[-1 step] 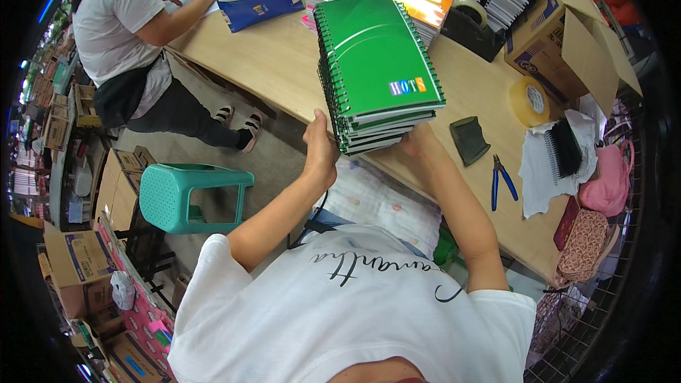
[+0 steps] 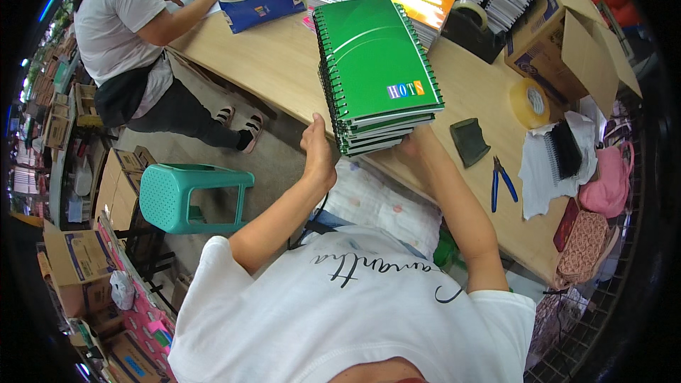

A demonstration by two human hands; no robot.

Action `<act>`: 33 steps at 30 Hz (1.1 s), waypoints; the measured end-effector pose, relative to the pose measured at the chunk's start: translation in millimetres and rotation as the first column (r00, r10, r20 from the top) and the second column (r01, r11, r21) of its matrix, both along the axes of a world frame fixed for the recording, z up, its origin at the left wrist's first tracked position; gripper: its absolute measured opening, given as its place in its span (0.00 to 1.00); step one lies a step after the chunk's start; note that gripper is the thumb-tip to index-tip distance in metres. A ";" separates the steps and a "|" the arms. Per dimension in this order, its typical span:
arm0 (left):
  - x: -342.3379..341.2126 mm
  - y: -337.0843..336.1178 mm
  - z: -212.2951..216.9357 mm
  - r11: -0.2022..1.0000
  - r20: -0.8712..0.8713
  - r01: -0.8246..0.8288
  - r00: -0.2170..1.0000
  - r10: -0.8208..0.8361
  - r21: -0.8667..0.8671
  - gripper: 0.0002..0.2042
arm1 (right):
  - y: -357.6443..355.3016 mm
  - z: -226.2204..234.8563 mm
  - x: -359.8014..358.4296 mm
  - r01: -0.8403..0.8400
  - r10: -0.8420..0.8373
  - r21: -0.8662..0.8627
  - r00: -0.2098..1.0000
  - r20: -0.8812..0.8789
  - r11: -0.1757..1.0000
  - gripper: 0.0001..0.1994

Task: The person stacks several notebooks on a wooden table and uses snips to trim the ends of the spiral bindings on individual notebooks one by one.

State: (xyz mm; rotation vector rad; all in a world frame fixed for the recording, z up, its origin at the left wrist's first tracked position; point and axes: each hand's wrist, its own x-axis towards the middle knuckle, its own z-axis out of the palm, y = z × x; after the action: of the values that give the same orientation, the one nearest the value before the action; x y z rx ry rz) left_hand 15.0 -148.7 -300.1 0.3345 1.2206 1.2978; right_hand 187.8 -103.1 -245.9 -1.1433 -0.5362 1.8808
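Both hands (image 2: 318,157) gripping a green-topped notebook stack (image 2: 379,57), position nearly unchanged.

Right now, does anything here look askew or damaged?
Mildly, yes. The notebook stack held between the left hand and right hand isn't squared up: its near edges step unevenly. Farther right, the white paper under the black coils has ragged edges, as if torn.

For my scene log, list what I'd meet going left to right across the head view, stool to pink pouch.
Teal plastic stool → stack of green spiral notebooks → dark green flat piece → blue-handled pliers → pink pouch
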 end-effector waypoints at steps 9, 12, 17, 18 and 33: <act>-9.0 -9.4 43.0 0.983 0.500 0.171 0.847 -0.181 0.065 0.32 | -1.6 -18.5 -29.1 -0.162 0.142 0.150 0.981 0.135 0.975 0.35; -29.0 -16.5 28.4 0.973 0.432 0.230 0.880 -0.196 -0.026 0.24 | -14.1 -8.0 -41.1 -0.194 0.162 0.171 0.969 0.185 0.966 0.37; -35.1 -29.9 14.8 0.990 0.323 0.133 0.940 -0.110 -0.051 0.20 | -29.3 -14.8 -51.6 -0.185 0.114 0.251 0.955 0.273 0.950 0.39; -36.9 -34.0 18.6 0.991 0.378 0.130 0.917 -0.123 0.005 0.20 | -28.9 -26.8 -54.2 -0.183 0.091 0.282 0.946 0.310 0.942 0.39; -47.3 -20.3 103.9 0.932 0.196 0.363 0.914 -0.355 -0.004 0.24 | -35.0 102.5 -55.0 -0.137 0.104 0.429 0.990 0.100 0.893 0.39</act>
State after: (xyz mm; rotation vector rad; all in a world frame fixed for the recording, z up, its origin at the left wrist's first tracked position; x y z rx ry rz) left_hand -32.3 -169.0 -196.2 0.3753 0.9658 0.9606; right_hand 132.8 -138.1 -143.4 -0.8963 -1.0343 1.7047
